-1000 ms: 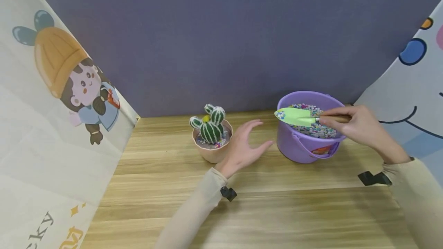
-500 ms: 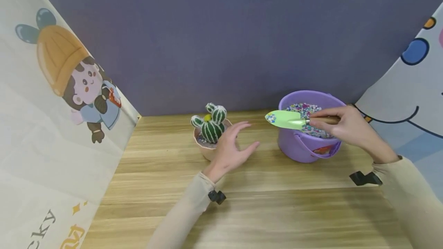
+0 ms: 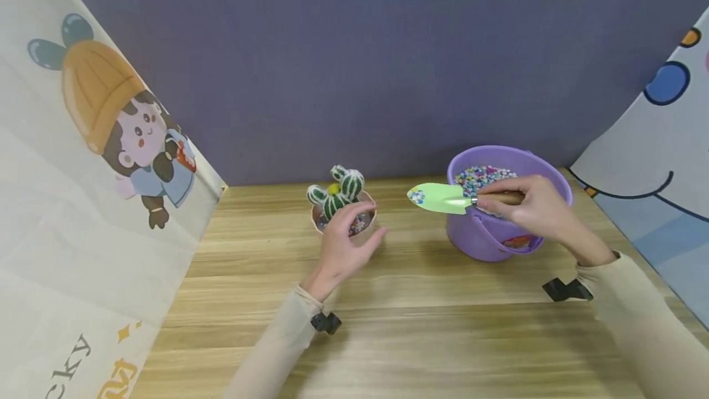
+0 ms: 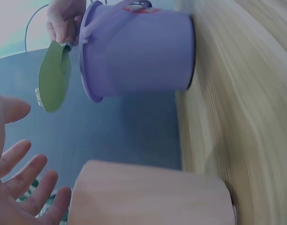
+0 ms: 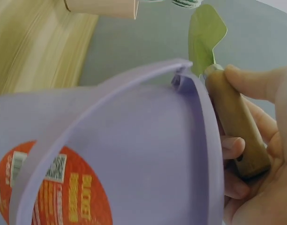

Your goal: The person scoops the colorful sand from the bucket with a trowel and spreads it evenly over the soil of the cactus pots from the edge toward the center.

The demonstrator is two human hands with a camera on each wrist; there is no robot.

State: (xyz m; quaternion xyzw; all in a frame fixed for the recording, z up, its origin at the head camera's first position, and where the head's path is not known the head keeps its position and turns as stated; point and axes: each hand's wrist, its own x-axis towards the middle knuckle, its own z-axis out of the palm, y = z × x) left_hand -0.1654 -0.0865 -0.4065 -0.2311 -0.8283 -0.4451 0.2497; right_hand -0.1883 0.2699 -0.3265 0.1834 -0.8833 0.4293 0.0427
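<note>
My right hand grips the wooden handle of a small trowel with a light green blade. Some multicoloured beads lie at the blade's tip. The trowel points left, held above the left rim of a purple bucket filled with similar beads. My left hand hovers in front of a knitted cactus in a pale peach pot; its fingers are spread in a loose curve with nothing between them. From the head view it partly covers the pot, which holds grey filling and a few beads.
Pot and bucket stand on a wooden tabletop near a dark blue-grey back wall. A white printed panel rises at the left, another printed panel at the right. The bucket's handle hangs down in front.
My right hand has carried the trowel left, from over the bucket's beads to past its left rim. My left hand has moved left and now sits in front of the pot.
</note>
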